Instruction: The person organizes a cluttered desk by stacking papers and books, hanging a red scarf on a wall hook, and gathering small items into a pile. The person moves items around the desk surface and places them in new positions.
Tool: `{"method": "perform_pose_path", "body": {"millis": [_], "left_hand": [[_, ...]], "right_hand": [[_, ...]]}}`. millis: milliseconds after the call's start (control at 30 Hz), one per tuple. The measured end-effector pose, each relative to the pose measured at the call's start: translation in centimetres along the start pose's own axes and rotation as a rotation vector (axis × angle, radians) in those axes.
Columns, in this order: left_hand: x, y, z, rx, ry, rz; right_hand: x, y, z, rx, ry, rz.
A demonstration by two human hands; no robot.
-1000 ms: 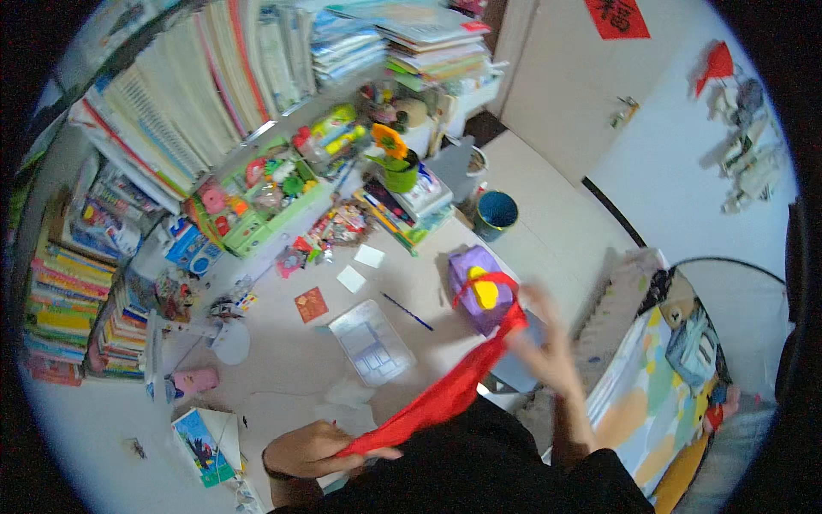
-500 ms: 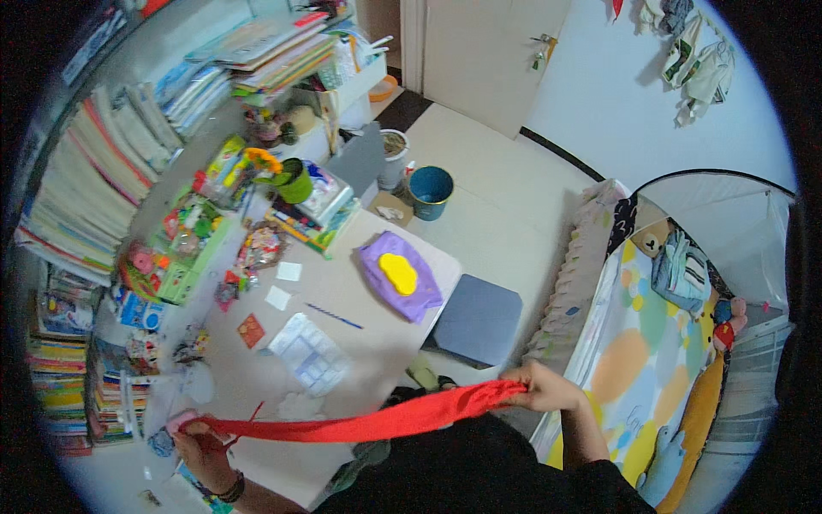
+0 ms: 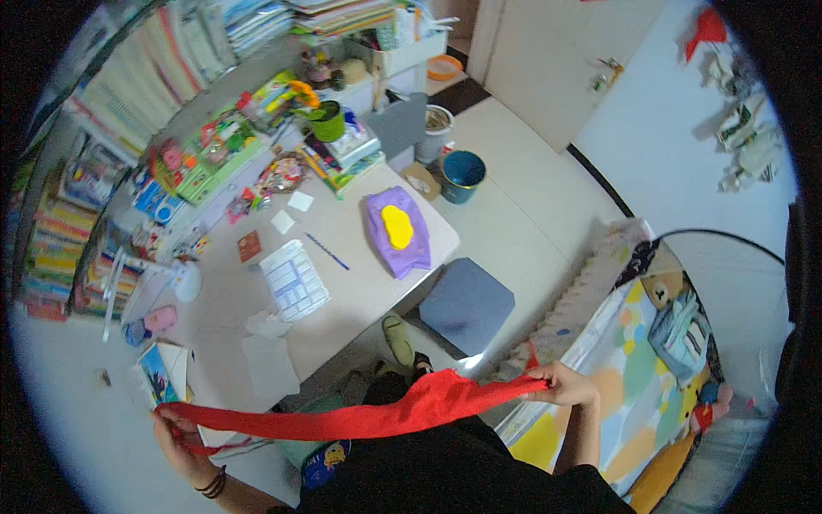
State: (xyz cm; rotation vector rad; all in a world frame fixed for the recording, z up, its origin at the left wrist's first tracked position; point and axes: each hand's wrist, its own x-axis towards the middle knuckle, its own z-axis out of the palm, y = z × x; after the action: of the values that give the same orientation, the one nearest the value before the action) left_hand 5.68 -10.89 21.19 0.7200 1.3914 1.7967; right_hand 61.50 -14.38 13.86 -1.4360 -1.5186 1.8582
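Observation:
A long red scarf [image 3: 342,422] hangs stretched between my two hands, across the front of my dark clothes. It is narrow toward the left and wider and creased right of the middle. At the lower left, my left hand [image 3: 182,441] is closed on one end; a dark band circles that wrist. A thin tail of red cloth dangles below these fingers. My right hand [image 3: 565,385] pinches the other end, higher up and beside the bed. Both hands are in the air, in front of the desk [image 3: 342,304].
On the desk lie a purple cloth item [image 3: 411,253] with a yellow shape, a pencil [image 3: 328,251], a printed sheet [image 3: 294,280] and a lamp [image 3: 186,281]. A grey stool [image 3: 468,304] and a blue bin [image 3: 463,177] stand beyond. The bed [image 3: 591,377] is on the right.
The view has shifted, and the desk sits higher in it. The scarf sags more and bunches right of the middle. Both hands still grip its ends.

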Motion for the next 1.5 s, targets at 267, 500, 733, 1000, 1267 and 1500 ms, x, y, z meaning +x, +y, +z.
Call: {"method": "perform_pose_path", "body": {"millis": [267, 500, 733, 1000, 1267, 1500], "left_hand": [[-0.6, -0.4, -6.3, 0.526, -0.18, -0.102], [-0.1, -3.2, -11.2, 1.402, -0.001, 0.092], [-1.4, -2.6, -14.9, 1.794, 0.363, -0.058], [1.7, -3.0, -5.1, 1.242, -0.269, 0.297], [-7.9, -10.8, 15.1, 0.553, -1.421, 0.121], [-12.4, -13.9, 19.8, 0.558, -1.614, -0.622]], "right_hand": [[3.6, -2.4, 4.1, 0.081, -0.072, 0.024], [8.8, -6.2, 9.8, 0.003, 0.088, -0.067], [14.0, -11.0, 14.0, -0.363, -0.026, -0.264], [14.1, -13.2, 14.5, -0.563, 0.088, -0.445], [8.8, -11.0, 11.9, -0.563, 0.068, -0.5], [-2.7, -5.5, 5.3, -0.466, 0.53, -0.299]]}}
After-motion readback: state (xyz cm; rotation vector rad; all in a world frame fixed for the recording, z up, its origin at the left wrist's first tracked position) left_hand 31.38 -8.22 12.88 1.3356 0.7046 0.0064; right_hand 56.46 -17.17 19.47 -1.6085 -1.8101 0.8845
